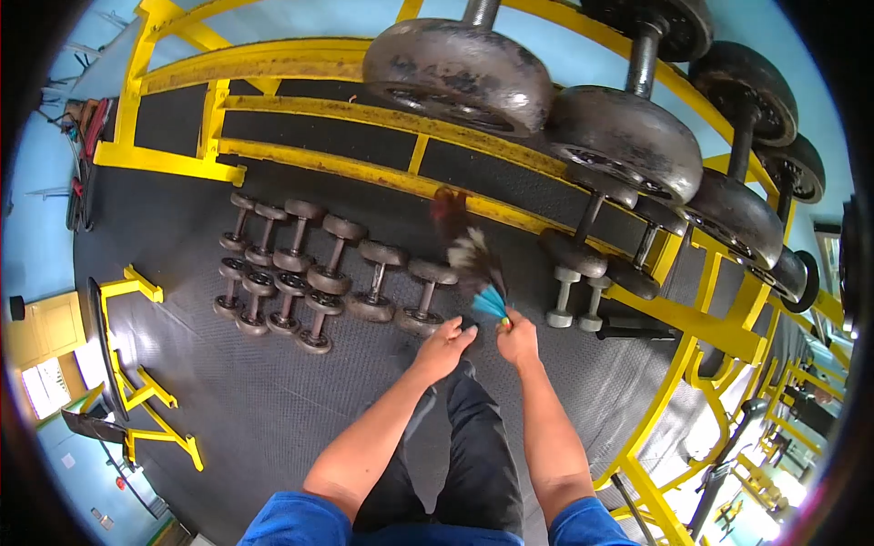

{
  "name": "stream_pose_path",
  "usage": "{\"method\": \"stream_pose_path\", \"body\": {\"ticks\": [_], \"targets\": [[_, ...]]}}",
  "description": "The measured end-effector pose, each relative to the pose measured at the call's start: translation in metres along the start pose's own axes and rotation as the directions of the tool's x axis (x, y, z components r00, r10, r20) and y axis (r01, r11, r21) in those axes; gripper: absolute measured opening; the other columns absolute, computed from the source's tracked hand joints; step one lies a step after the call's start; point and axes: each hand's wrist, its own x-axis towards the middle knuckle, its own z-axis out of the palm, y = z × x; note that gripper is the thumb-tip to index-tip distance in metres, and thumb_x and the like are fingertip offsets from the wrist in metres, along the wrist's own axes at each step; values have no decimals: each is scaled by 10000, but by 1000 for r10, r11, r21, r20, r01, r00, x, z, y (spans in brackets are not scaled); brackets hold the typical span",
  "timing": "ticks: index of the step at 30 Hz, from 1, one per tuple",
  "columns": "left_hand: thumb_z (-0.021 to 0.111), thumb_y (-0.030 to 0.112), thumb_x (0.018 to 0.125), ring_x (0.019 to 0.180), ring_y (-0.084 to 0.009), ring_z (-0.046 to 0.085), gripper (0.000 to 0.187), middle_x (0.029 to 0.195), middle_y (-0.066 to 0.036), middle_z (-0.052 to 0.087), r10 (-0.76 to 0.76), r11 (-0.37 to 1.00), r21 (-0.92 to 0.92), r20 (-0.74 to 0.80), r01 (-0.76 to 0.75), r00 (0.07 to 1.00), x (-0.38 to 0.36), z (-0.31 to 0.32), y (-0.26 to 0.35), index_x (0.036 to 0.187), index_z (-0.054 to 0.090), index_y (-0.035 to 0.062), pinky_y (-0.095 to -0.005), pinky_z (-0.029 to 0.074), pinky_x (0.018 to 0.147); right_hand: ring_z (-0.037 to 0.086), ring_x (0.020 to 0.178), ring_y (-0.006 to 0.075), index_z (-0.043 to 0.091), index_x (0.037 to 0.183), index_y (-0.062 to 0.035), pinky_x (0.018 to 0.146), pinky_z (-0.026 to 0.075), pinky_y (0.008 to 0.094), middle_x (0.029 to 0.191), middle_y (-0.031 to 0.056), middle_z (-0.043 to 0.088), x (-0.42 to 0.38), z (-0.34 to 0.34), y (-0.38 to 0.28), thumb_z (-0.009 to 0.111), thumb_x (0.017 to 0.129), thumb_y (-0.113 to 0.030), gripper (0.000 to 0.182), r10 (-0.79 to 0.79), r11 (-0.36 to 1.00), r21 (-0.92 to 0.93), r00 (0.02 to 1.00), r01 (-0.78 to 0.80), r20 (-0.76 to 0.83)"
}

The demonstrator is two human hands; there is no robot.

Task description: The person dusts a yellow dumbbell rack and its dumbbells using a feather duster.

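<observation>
My right hand is closed around the handle end of a feather duster, where a bit of yellow-green shows. The feather duster points away from me toward the yellow rack; its feathers are blue near the hand, then dark and whitish, and reddish brown at the tip. My left hand is just left of the duster's blue part, thumb and forefinger apart and the other fingers curled. Nothing held shows clearly in it. Near it stands a dumbbell, at the end of rows of dark dumbbells on the black floor mat.
A yellow rack stretches across the front, with big dark dumbbells on its upper level at right. Two grey dumbbells stand by its lower right. A yellow frame stands at left, another machine at right. Black matting covers the floor.
</observation>
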Motion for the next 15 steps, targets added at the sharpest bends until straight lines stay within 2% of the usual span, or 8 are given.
{"method": "stream_pose_path", "body": {"ticks": [2,5,7,8,11,13,15], "targets": [[590,492,924,1226,-308,568,758,1333,-274,551,19,997,-79,-10,-20,1000,8,-9,2,1411,417,-62,-327,412,1035,625,1058,408,637,1220,-60,924,496,453,1099,251,661,7,3,-8,616,830,-141,399,-47,998,-41,999,46,-21],[587,483,928,1251,-310,547,756,1339,-282,541,25,994,-107,-42,-30,999,2,-36,21,1421,405,-61,-336,406,1044,650,1007,402,628,1219,-26,880,512,411,1043,275,662,19,3,-23,622,838,-131,396,-114,979,-168,993,119,34],[588,489,927,1267,-309,534,762,1346,-281,535,9,991,-130,-46,-15,999,3,-56,14,1424,402,-57,-340,398,1054,652,985,405,625,1214,-20,859,511,413,1016,275,664,25,3,-30,614,835,-134,396,-3,987,-163,1000,2,-10],[588,496,925,1282,-309,522,768,1354,-281,529,-6,990,-138,-35,1,999,4,-67,8,1428,399,-53,-343,390,1064,652,985,405,625,1214,-20,859,511,413,1016,275,664,26,12,-37,614,835,-134,396,-17,984,-178,1000,17,2],[598,514,916,1295,-312,511,792,1362,-286,520,-33,983,-180,-20,29,999,9,-101,-10,1429,396,-55,-350,382,1074,660,951,402,632,1204,-34,836,513,424,982,262,670,34,45,-68,606,830,-132,388,-188,946,-257,980,198,63],[604,523,912,1273,-314,532,803,1344,-284,537,-58,970,-239,-10,54,998,19,-122,-30,1428,395,-55,-348,403,1056,638,995,415,635,1193,-34,871,504,447,1029,276,655,42,76,-121,582,833,-136,378,-240,929,-269,967,254,86],[603,528,911,1253,-315,547,807,1332,-280,549,-67,956,-287,-31,55,997,9,-162,-20,1427,395,-56,-345,412,1045,616,1038,428,639,1182,-33,906,494,470,1077,289,641,54,99,-174,558,837,-140,370,-294,909,-270,948,316,120]]}}
